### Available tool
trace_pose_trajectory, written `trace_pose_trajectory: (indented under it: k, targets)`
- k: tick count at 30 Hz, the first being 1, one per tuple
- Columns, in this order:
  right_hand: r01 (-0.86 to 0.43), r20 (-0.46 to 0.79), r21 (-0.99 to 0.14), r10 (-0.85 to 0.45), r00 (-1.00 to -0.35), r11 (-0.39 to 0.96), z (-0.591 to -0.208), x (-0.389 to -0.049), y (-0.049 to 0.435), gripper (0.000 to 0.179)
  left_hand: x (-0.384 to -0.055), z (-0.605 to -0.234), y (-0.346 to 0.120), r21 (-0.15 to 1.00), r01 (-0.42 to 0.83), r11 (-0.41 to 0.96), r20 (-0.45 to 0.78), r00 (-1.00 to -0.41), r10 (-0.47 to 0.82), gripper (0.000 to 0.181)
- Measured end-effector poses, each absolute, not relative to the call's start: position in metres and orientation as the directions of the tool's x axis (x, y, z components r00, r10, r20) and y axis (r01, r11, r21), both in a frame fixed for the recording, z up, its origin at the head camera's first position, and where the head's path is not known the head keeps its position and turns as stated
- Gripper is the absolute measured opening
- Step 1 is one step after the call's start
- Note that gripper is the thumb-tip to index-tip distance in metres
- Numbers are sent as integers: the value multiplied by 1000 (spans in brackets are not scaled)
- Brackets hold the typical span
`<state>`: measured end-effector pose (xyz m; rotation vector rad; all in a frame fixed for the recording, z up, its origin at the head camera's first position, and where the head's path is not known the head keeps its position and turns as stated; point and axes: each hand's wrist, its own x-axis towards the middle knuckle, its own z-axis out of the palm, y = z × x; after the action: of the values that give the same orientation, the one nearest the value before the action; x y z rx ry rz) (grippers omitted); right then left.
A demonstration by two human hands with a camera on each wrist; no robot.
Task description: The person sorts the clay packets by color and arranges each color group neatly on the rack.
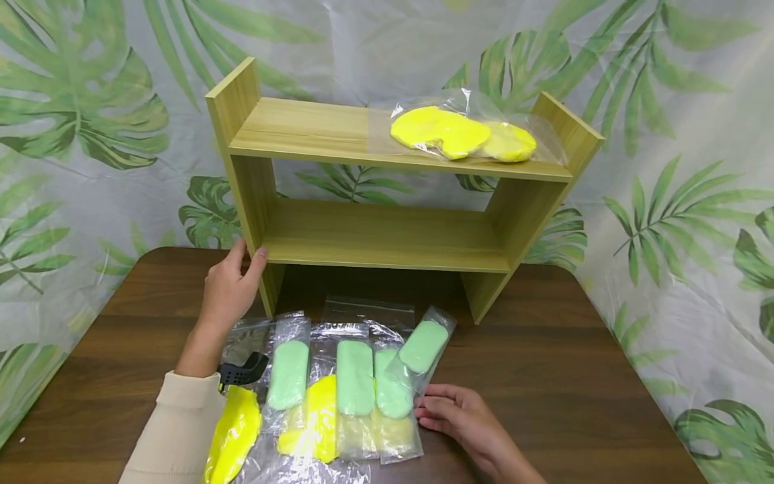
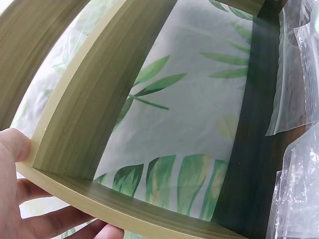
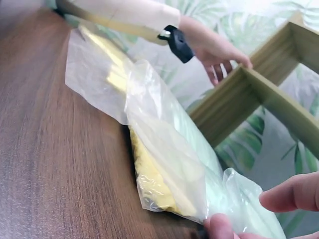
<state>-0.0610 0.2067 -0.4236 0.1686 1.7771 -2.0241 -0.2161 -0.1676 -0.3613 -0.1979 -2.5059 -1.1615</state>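
Note:
My left hand [image 1: 232, 286] grips the left side panel of a light wooden two-tier shelf [image 1: 387, 259], with its thumb at the front edge and fingers behind. In the right wrist view, the fingers of my right hand [image 1: 456, 420] are at the lower edge of a small clear bag of green clay [image 1: 424, 346]. That bag lies slanted across another green packet [image 1: 393, 386]. More green packets [image 1: 355, 376] and bags of yellow clay [image 1: 320, 417] overlap in a row before the shelf. Part of the right hand is out of the right wrist view.
Two flat yellow clay pieces in clear bags [image 1: 441, 131] lie on the shelf's top board [image 1: 302, 128], toward its right. The shelf stands at the back of a dark wooden table [image 1: 562, 376]. A leaf-print cloth [image 1: 683, 202] hangs behind it.

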Motion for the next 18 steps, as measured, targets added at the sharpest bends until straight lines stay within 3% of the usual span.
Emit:
trace_pose_trajectory:
  k: [6, 18]
  targets:
    - [332, -307, -943, -296, -905, -38, -430, -61, 206, 52, -216, -361, -167, 709, 291, 643, 396, -918, -21, 40]
    - [264, -277, -961, -248, -928, 84, -422, -63, 191, 43, -215, -360, -167, 695, 295, 656, 408, -913, -22, 36]
